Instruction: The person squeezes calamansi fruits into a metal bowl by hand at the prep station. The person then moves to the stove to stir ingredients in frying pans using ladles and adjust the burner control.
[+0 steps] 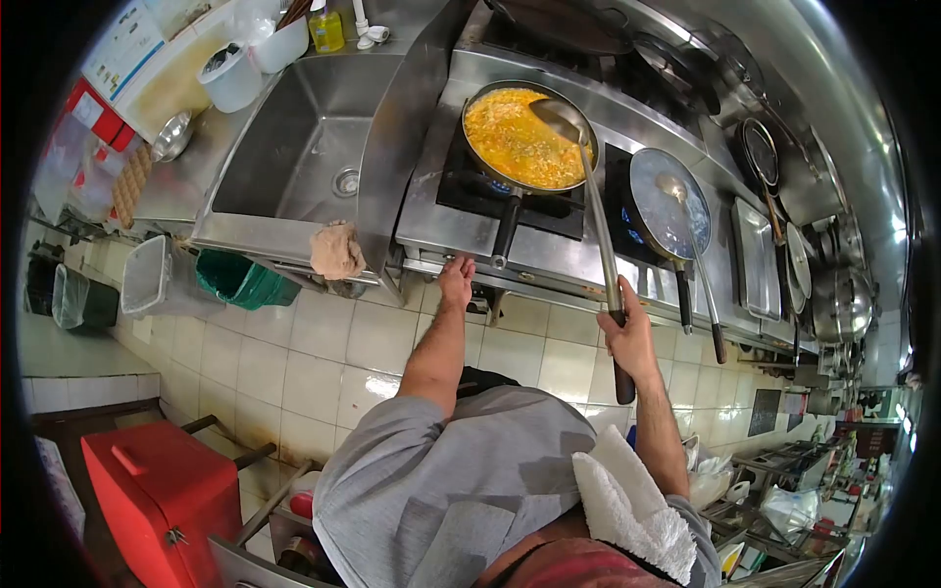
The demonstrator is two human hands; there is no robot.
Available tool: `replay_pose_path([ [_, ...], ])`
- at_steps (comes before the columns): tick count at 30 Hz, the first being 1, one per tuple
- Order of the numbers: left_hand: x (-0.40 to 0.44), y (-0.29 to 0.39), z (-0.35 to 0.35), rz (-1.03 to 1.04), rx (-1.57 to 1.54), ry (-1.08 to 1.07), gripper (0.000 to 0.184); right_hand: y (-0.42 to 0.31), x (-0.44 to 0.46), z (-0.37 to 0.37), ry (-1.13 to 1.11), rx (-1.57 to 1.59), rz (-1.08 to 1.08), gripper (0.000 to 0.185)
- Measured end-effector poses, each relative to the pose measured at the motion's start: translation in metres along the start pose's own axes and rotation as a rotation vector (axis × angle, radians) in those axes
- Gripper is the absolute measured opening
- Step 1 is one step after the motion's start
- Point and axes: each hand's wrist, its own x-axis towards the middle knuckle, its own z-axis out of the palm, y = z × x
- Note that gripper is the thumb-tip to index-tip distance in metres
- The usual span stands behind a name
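Note:
A pan [517,188] of orange-yellow food sits on the left burner, its black handle toward me. My right hand [629,328] is closed on the dark handle of a long metal ladle [599,211], whose bowl rests in the food at the pan's right side. My left hand [457,280] is at the stove's front edge, beside the control knobs and left of the pan handle; its fingertips touch or nearly touch the edge, and what they hold, if anything, is hidden. A second pan [655,214] with clear liquid and another ladle [698,265] stands over a lit burner on the right.
A steel sink [284,147] lies to the left, with a brown cloth [336,251] on its front edge. Metal trays [757,260] stand right of the stove. Behind me at left is a red cooler box [162,490]. Bins [245,279] stand beneath the counter.

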Motion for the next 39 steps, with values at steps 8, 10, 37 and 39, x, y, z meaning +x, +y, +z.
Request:
replay_pose_path([
  [8, -0.003, -0.001, 0.004, 0.086, 0.075, 0.002, 0.013, -0.003, 0.017, 0.019, -0.045, 0.157, 0.023, 0.065],
  [10, -0.003, -0.003, 0.003, 0.117, 0.079, 0.002, 0.013, -0.002, 0.015, 0.017, -0.052, 0.153, 0.021, 0.065],
  [37, -0.009, -0.001, 0.006, 0.238, 0.309, 0.042, 0.024, 0.000, -0.016, 0.015, -0.078, -0.009, 0.098, 0.067],
  [39, -0.008, 0.000, 0.004, 0.222, 0.338, 0.046, 0.024, 0.008, -0.008, 0.015, -0.105, -0.210, -0.003, 0.067],
])
